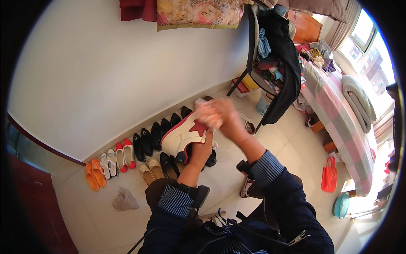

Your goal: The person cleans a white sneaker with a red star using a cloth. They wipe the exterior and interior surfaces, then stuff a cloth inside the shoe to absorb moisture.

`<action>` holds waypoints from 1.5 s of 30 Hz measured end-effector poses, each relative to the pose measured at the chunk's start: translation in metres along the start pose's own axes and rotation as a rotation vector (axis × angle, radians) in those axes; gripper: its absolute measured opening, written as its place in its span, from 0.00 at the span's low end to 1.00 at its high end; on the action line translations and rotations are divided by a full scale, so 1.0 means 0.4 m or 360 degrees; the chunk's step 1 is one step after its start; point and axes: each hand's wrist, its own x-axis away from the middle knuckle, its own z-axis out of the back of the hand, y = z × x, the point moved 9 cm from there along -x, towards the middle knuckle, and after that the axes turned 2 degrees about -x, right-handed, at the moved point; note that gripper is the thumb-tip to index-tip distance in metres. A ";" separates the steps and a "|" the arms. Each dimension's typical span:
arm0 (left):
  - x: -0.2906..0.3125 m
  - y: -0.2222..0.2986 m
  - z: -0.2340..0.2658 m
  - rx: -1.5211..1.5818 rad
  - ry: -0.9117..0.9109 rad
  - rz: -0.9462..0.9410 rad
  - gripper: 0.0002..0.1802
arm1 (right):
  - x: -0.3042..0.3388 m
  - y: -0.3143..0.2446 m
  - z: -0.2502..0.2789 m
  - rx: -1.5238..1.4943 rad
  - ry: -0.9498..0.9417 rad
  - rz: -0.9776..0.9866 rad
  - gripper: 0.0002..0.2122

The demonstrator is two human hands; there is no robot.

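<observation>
A white sneaker (179, 137) with a dark red star and red trim is held up in front of me, above the row of shoes. My left hand (201, 151) is closed round it at its opening, with part of the fingers hidden by the shoe. Bunched in my right hand (228, 118) is a white and orange cloth (208, 113), pressed against the far end of the sneaker. Motion blurs both the cloth and the right fingers.
Along the wall stand orange shoes (92, 178), red and white flats (125, 155) and several black shoes (146, 139). Beige flats (151, 169) stand nearer. A crumpled plastic bag (125, 200) lies left. To the right are a clothes-laden chair (270, 86), a bed (334, 106) and a red bag (328, 175).
</observation>
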 end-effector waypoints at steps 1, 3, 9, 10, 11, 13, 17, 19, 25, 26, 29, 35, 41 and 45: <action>0.005 -0.024 -0.010 0.0232 -0.0073 0.0202 0.15 | 0.015 0.066 0.031 0.0108 0.0040 -0.0209 0.16; 0.013 -0.026 -0.009 0.0261 -0.0101 0.0294 0.16 | 0.055 0.185 0.061 0.0086 0.0118 -0.0654 0.14; -0.005 0.039 -0.021 -0.0041 -0.0084 -0.0163 0.20 | 0.038 0.094 -0.012 -0.0200 0.0233 -0.0603 0.15; -0.002 0.046 -0.022 -0.0136 -0.0090 -0.0248 0.22 | 0.022 0.030 -0.030 -0.0229 0.0225 -0.0425 0.16; -0.010 0.053 -0.026 -0.0151 -0.0055 -0.0354 0.23 | 0.008 -0.041 -0.058 -0.0224 0.0046 -0.0167 0.16; -0.006 0.053 -0.037 -0.0450 -0.0130 -0.0442 0.25 | -0.001 -0.128 -0.109 -0.0240 -0.0352 0.0241 0.16; 0.002 -0.024 -0.008 0.0160 -0.0138 0.0139 0.20 | -0.019 0.016 -0.003 -0.0072 0.0004 -0.0094 0.16; 0.008 -0.037 0.006 0.0297 -0.0094 0.0277 0.16 | -0.005 0.104 0.054 0.0054 0.0169 -0.0302 0.14; 0.000 -0.044 -0.009 0.0368 -0.0113 0.0339 0.17 | 0.008 0.102 0.023 -0.0312 0.0275 -0.0506 0.14; -0.006 -0.025 -0.009 0.0262 -0.0096 0.0211 0.17 | -0.004 0.043 -0.018 -0.0269 0.0156 -0.0282 0.15; -0.007 0.033 0.006 0.0024 -0.0006 -0.0081 0.15 | -0.015 -0.016 -0.098 -0.0281 -0.0379 -0.0006 0.18; -0.001 0.025 0.060 0.0502 0.0037 0.0405 0.12 | 0.046 0.185 0.057 -0.0024 0.0154 -0.0882 0.12; -0.007 0.008 0.029 0.0922 0.0039 0.0603 0.17 | 0.014 0.109 0.040 -0.0190 0.0168 -0.0368 0.18; 0.006 -0.026 0.019 0.1472 0.0083 0.0886 0.23 | 0.104 0.153 0.018 -0.0729 0.0379 -0.0960 0.22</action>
